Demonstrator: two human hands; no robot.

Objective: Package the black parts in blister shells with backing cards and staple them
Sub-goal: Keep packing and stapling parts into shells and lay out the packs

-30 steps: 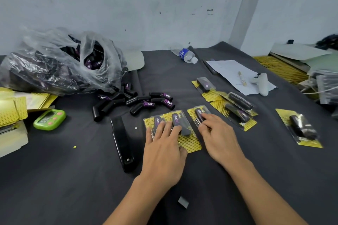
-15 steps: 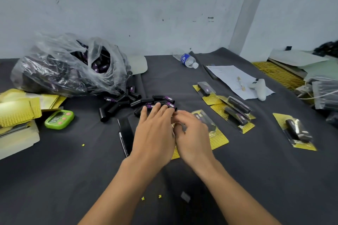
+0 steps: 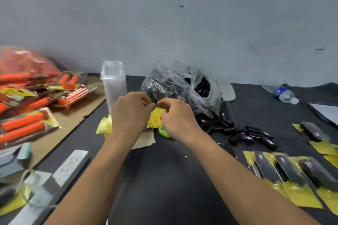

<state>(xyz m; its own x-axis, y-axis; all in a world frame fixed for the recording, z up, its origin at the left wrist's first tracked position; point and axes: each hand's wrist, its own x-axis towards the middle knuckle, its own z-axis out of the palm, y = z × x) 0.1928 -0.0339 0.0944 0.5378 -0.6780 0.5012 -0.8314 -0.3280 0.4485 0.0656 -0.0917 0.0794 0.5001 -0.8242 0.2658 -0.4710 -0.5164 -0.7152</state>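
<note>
Head view. Both hands met over a yellow card (image 3: pixel 155 119) at mid-table (image 3: pixel 164 188), just in front of the clear bag (image 3: pixel 182 86) of black parts. Left hand (image 3: pixel 131 111) and right hand (image 3: pixel 176 118) were curled, fingertips pinching the card's far edge. The card was largely covered, and its long axis appeared to run away from the person. Loose parts (image 3: pixel 247 135) lay right of the bag, their purple labels too blurred to read. Packed blisters (image 3: pixel 285 170) lay near right, far ends leaning left, print unreadable. The bottle (image 3: pixel 285 95) had a blue label, illegible.
</note>
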